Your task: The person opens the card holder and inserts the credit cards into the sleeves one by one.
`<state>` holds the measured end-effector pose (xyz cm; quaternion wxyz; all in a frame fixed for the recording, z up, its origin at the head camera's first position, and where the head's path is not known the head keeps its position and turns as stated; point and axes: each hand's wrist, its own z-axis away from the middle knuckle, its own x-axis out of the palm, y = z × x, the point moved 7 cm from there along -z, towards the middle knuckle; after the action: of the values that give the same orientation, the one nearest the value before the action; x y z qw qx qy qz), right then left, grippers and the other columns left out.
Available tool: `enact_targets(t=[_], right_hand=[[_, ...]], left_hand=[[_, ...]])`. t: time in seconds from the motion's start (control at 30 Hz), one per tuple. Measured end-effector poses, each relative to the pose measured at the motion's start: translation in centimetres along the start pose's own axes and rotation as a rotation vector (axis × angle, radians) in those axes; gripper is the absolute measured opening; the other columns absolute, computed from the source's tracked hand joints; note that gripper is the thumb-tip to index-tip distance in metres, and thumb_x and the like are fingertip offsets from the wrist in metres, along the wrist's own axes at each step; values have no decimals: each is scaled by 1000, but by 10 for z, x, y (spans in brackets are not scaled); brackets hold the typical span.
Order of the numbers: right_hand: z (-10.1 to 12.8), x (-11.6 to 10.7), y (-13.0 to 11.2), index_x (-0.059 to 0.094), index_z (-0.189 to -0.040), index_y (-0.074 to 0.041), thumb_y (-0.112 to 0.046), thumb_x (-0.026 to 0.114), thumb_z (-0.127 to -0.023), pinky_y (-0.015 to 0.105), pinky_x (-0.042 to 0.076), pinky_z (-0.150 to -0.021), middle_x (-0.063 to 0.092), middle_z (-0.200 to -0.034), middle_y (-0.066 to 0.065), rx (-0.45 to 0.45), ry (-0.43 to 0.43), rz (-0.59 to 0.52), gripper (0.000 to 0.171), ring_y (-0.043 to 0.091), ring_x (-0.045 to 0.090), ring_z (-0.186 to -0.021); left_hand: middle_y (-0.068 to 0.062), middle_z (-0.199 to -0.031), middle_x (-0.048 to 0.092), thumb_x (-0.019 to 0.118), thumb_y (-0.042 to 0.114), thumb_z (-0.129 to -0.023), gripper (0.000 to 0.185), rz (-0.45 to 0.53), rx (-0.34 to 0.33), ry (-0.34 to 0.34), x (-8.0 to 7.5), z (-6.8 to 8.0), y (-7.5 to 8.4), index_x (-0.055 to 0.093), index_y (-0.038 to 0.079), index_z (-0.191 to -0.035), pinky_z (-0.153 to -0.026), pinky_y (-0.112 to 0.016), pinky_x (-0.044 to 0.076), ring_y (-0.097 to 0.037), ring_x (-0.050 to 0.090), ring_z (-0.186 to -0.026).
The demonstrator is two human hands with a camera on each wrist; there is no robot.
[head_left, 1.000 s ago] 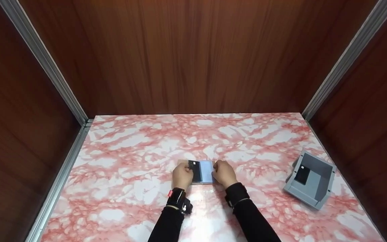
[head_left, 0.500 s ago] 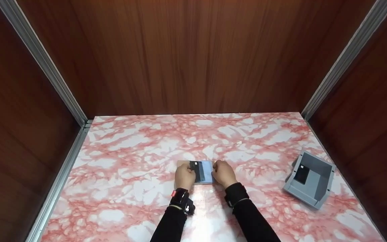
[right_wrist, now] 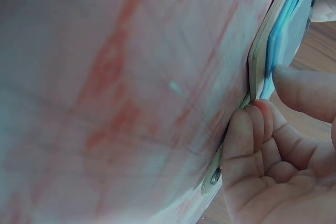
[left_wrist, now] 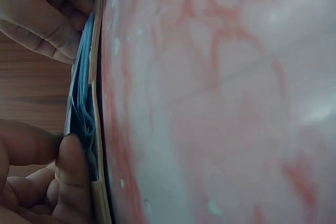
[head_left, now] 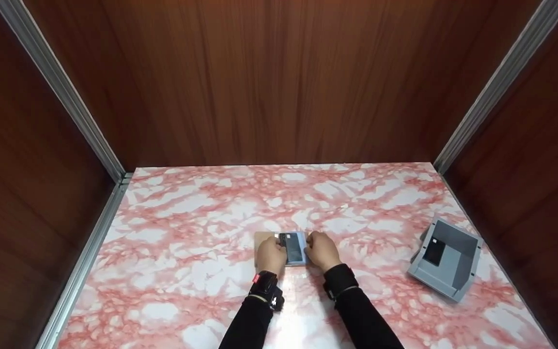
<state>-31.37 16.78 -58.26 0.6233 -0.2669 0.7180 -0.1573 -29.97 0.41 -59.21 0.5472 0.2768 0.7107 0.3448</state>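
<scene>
Both hands, left hand (head_left: 270,253) and right hand (head_left: 322,250), are pinching the blue pouch (head_left: 298,247) mid-frame, dark card (head_left: 292,248) partly inserted; another card is lying in the grey bin (head_left: 463,271).

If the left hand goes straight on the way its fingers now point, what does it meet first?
The left hand points right, across the blue pouch with the dark card. First it would probably meet the right hand, holding the opposite edge; depth is unclear.

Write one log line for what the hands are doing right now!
left hand: pinches dark card | right hand: holds blue sleeve on wooden board | grey bin: apart, holds another card
</scene>
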Motion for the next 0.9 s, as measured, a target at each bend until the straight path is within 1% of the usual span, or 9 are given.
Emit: enact_targets(t=[0.1,0.2,0.43,0.63,0.9], right_hand=[[0,1,0,61,-87,-1,1,72,-77,44,49,-72,56,-75,6,3,-4,-1,15,27,56,-73],[0,1,0,61,-88,-1,1,72,-77,44,49,-72,56,-75,6,11,-9,-2,16,26,56,-72],[1,0,-1,61,-89,-1,0,75,-78,44,49,-72,56,-77,7,25,-16,5,17,26,57,-74],[2,-1,-1,61,-89,-1,0,73,-79,44,50,-72,58,-80,9,30,-18,5,15,28,58,-76],[2,-1,-1,62,-89,0,0,72,-78,45,50,-73,59,-80,10,20,6,4,15,29,59,-77]], left_hand=[[-6,-73,64,69,0,-75,14,-1,6,5,1,1,1,68,-2,-89,-68,-40,52,-27,63,-72],[-7,-74,65,68,0,-75,16,-3,11,-5,2,1,2,69,-3,-91,-70,-41,53,-28,64,-73],[-6,-71,62,68,-1,-75,12,-28,73,-24,3,0,6,68,-3,-86,-67,-40,52,-26,62,-70],[-7,-74,62,73,0,-75,14,-36,78,-34,3,1,8,70,-3,-88,-68,-39,52,-26,62,-72],[-6,-76,61,73,2,-76,16,-52,73,-50,3,2,9,72,-1,-92,-71,-40,51,-26,60,-76]])
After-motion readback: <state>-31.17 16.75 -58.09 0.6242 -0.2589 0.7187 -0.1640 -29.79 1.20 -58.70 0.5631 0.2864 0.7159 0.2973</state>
